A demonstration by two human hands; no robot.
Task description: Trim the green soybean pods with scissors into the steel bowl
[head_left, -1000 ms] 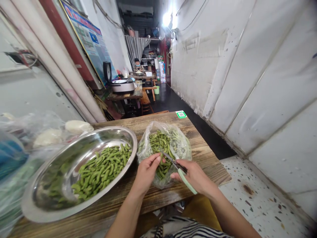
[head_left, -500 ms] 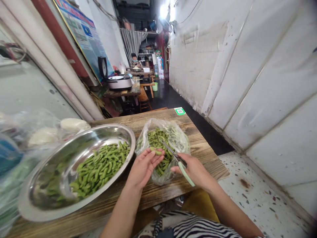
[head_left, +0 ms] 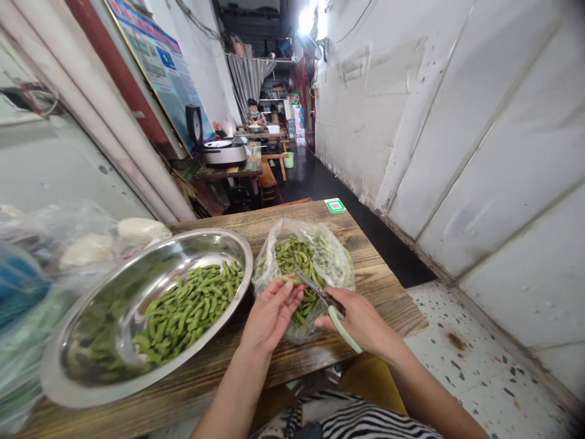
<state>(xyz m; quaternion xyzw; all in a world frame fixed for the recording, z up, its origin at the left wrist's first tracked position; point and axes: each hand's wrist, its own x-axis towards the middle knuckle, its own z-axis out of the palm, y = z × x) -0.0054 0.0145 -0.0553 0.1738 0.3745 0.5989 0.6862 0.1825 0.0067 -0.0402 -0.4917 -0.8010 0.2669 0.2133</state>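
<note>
Between the fingertips of my left hand [head_left: 275, 311] is a green edamame pod [head_left: 291, 280], held over an open clear plastic bag [head_left: 269, 259]. My right hand [head_left: 359, 317] grips a pair of scissors [head_left: 339, 326] with pale green handles. Their blades point up and left, with the tips at the pod's end. More edamame pods [head_left: 297, 253] fill the bag. To the left of my hands stands a large oval steel basin [head_left: 155, 244] with a heap of pods [head_left: 196, 305] in it.
Basin and bag rest on a wooden table [head_left: 379, 286]. Plastic bags with pale contents [head_left: 144, 230] crowd the left side. A QR-code card [head_left: 335, 206] lies at the far corner. Farther back are a rice cooker [head_left: 223, 152], a stool and a seated person [head_left: 255, 114].
The scissor blades have come closer to the pod and now meet its end. The left hand still holds the pod. The whole view has shifted slightly.
</note>
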